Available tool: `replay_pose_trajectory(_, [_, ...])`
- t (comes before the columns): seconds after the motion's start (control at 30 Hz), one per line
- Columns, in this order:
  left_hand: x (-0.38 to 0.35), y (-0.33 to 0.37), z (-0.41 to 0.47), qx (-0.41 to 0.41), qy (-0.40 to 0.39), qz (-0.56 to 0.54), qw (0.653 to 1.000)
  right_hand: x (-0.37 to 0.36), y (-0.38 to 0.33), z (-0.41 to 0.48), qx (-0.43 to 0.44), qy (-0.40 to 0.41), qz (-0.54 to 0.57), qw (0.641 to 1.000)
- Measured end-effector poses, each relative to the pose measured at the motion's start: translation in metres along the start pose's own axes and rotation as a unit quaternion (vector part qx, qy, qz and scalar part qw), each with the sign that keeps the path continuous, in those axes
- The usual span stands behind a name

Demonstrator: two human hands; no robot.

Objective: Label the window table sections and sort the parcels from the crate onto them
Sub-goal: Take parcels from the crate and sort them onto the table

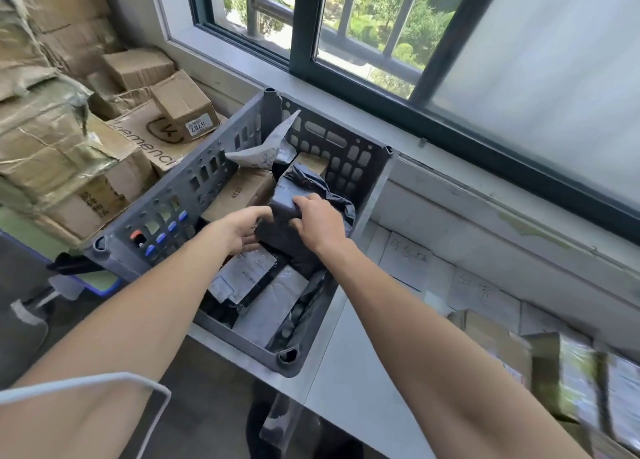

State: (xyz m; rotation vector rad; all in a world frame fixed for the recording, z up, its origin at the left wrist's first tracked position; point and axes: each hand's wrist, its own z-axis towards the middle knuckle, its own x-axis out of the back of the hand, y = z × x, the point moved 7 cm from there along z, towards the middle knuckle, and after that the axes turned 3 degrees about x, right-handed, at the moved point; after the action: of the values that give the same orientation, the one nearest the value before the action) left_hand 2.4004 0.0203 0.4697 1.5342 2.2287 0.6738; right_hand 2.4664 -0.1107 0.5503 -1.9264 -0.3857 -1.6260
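A grey plastic crate [194, 184] stands on the left end of the white window table [349, 365]. It holds several parcels in dark bags, brown boxes and white mailers. Both hands are inside it on a boxy parcel wrapped in a dark grey bag [287, 195]. My right hand [320, 224] grips the parcel's near top edge with curled fingers. My left hand [242, 228] touches its left side with the fingers spread. White paper labels [408, 259] with handwriting lie along the table's back edge. Several parcels [568, 372] sit on the table at the right.
Stacked brown cardboard boxes [69, 139] fill the left corner beside the crate. A window with a dark frame [363, 87] and a sill runs behind the table. A dark chair [20, 323] stands at the lower left.
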Motion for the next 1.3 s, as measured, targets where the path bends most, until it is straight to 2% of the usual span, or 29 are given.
replay_pose_trajectory(0.13, [0.009,0.008,-0.008,0.006,0.011,-0.151,0.988,0.018,-0.004,-0.002,-0.004,0.05,0.048,0.998])
replay_pose_trajectory(0.23, [0.003,0.023,-0.022,-0.004,-0.006,-0.192,0.981,0.041,-0.006,-0.007,-0.009,0.12,0.115,0.986])
replay_pose_trajectory(0.3, [-0.002,0.036,-0.034,-0.029,-0.017,-0.205,0.978,0.057,-0.008,-0.011,-0.004,0.157,0.157,0.975])
replay_pose_trajectory(0.37, [-0.006,0.052,-0.049,-0.06,-0.026,-0.206,0.976,0.068,-0.012,-0.014,0.019,0.153,0.175,0.972])
replay_pose_trajectory(0.47, [-0.01,0.073,-0.07,-0.11,-0.021,-0.177,0.978,0.081,-0.016,-0.016,0.051,0.147,0.128,0.979])
replay_pose_trajectory(0.67, [-0.02,0.104,-0.109,-0.199,-0.034,-0.158,0.967,0.112,-0.006,-0.025,0.021,0.252,0.127,0.959])
replay_pose_trajectory(0.77, [-0.018,0.128,-0.127,-0.289,0.009,-0.087,0.953,0.119,0.015,-0.03,-0.033,0.278,0.244,0.928])
replay_pose_trajectory(0.9, [0.003,0.159,-0.153,-0.47,0.18,-0.048,0.862,0.12,0.057,-0.036,-0.102,0.265,0.452,0.845])
replay_pose_trajectory(0.93, [0.005,0.162,-0.154,-0.479,0.213,-0.044,0.85,0.119,0.066,-0.039,-0.114,0.256,0.503,0.818])
replay_pose_trajectory(0.97, [0.004,0.163,-0.15,-0.465,0.217,-0.036,0.858,0.119,0.072,-0.042,-0.12,0.241,0.551,0.79])
replay_pose_trajectory(1.0, [-0.004,0.162,-0.142,-0.425,0.182,-0.022,0.886,0.117,0.076,-0.045,-0.12,0.225,0.592,0.765])
replay_pose_trajectory(1.03, [-0.017,0.157,-0.129,-0.362,0.102,0.003,0.926,0.116,0.078,-0.047,-0.115,0.21,0.626,0.742])
replay_pose_trajectory(1.07, [-0.037,0.147,-0.119,-0.29,-0.014,0.024,0.956,0.114,0.08,-0.049,-0.107,0.197,0.656,0.721])
replay_pose_trajectory(1.1, [-0.056,0.135,-0.115,-0.234,-0.121,0.037,0.964,0.113,0.082,-0.051,-0.102,0.18,0.683,0.7])
replay_pose_trajectory(1.13, [-0.07,0.127,-0.114,-0.209,-0.196,0.044,0.957,0.11,0.083,-0.053,-0.102,0.158,0.709,0.68])
replay_pose_trajectory(1.17, [-0.079,0.122,-0.115,-0.207,-0.231,0.045,0.95,0.106,0.085,-0.055,-0.105,0.131,0.732,0.66])
replay_pose_trajectory(1.3, [-0.106,0.103,-0.119,-0.169,-0.315,0.123,0.926,0.093,0.098,-0.069,-0.141,0.065,0.768,0.621])
